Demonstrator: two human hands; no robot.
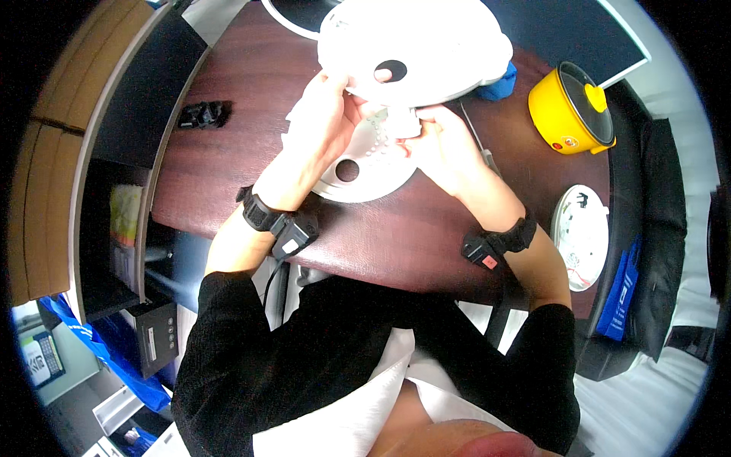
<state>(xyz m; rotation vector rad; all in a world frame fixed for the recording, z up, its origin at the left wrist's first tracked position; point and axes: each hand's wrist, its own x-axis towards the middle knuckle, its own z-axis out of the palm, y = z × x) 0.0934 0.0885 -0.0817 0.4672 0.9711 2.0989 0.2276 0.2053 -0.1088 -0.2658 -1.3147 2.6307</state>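
Note:
A large white rounded plastic shell (449, 53) with a dark oval hole is tilted up over the far side of the table. My left hand (327, 122) is closed on its near edge, and a fingertip shows through the hole. Below it lies a round white plastic plate (369, 189) with small perforations and one larger round hole. Between the two, my right hand (445, 148) pinches a small white block-like piece (403, 122) close under the shell's edge. Whether that piece is joined to the shell I cannot tell. Some of my left fingers are hidden behind the shell.
On the brown table (228, 175) stand a yellow electric pot (554, 114) with a lid, right, and a white oval part with wires (580, 238) nearer me. A black object (204, 115) lies left. A blue item (499, 84) and a monitor (571, 34) are behind the shell.

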